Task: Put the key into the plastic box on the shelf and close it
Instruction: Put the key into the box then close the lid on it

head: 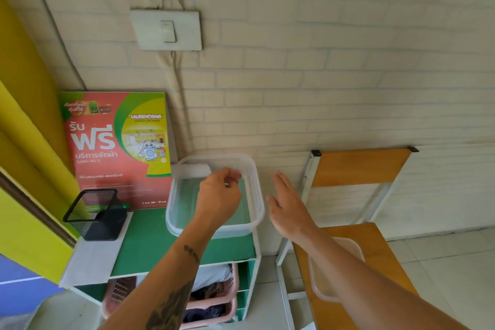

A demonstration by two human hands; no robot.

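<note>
Plastic box (255,195) sits open on green shelf (150,238) top, at its right end, against the brick wall. Left hand (218,195) hangs over box interior w/ fingers (231,174) pinched together; something small seems nipped there, prob. the key, too tiny to tell. Right hand (288,206) is just right of box, fingers spread flat, holding nothing. Clear lid (320,281) lies on wooden chair (356,166), right of box, under right forearm. Black mesh pen holder (93,214) & poster (117,147) stand left of box.

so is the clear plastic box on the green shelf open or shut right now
Open. The clear plastic box has no lid on it, the left hand reaches into it, and a clear lid lies on the wooden chair.
</note>
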